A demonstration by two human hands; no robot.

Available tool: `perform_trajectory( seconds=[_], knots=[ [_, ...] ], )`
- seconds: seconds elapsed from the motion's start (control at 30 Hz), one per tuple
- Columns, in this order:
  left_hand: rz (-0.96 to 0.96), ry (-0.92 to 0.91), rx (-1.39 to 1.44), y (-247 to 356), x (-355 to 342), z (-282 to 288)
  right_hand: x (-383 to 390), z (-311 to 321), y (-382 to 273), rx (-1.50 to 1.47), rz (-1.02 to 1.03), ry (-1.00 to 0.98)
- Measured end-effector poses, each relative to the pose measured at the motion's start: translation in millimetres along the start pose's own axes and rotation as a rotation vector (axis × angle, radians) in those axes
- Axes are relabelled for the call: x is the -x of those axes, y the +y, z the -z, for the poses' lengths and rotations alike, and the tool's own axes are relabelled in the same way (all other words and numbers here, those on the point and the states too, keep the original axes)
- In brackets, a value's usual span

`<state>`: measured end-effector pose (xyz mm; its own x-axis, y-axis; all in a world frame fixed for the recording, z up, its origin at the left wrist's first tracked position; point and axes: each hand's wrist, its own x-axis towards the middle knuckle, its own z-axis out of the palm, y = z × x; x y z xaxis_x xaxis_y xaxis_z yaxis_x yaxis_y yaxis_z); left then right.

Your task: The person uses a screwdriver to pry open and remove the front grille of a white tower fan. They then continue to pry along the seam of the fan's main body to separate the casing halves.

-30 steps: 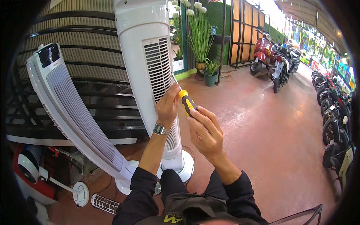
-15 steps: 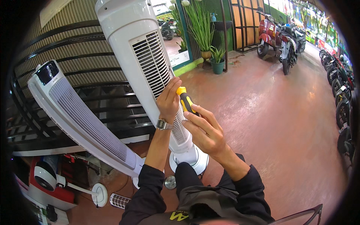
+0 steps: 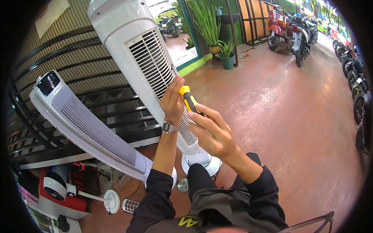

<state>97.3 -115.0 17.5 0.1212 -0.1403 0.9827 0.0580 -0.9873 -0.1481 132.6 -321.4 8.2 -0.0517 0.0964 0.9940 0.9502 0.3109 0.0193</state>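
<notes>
A tall white tower fan [image 3: 153,83] with a slatted grille leans across the middle of my view. My right hand [image 3: 214,134] grips the yellow-and-black handle of a screwdriver [image 3: 189,101] with thumb and fingers, beside the grille. The screwdriver slants up and left; part of its shaft is hidden behind my left fingers, and a thin dark piece shows beyond them by the fan's edge. My left hand [image 3: 172,100] lies with its fingers stretched along the grille's right side, close to the handle's yellow end. A metal watch is on my left wrist.
A second tower fan [image 3: 93,128] leans to the left. Below it are a small white pedestal fan [image 3: 56,186], a slatted cylinder [image 3: 130,206] and a round glass-like dish [image 3: 182,185] on the floor. Potted plants [image 3: 227,58] and parked motorcycles [image 3: 299,42] stand farther off.
The view has shifted slightly, with the fan's top further left and its base further right. Both hands keep nearly the same place on the fan and the screwdriver.
</notes>
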Motion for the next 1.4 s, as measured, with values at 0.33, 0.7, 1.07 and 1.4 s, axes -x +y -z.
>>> perform_trajectory(
  seconds=[0.33,0.7,1.07,1.4],
  knots=[
    [0.055,-0.012,-0.03,-0.8,-8.0,-2.5,-20.5,-10.8,7.7,-0.004,-0.034,0.072],
    [0.104,0.03,-0.033,-0.4,-14.9,-9.5,-30.6,-17.8,8.3,0.058,-0.135,0.147],
    [0.134,0.044,0.024,-0.7,-14.8,-8.9,-32.9,-22.1,9.4,-0.009,-0.056,0.157],
    [0.092,0.053,-0.011,5.9,-9.9,-13.3,-22.9,-17.5,7.7,0.037,-0.191,0.207]
  ],
)
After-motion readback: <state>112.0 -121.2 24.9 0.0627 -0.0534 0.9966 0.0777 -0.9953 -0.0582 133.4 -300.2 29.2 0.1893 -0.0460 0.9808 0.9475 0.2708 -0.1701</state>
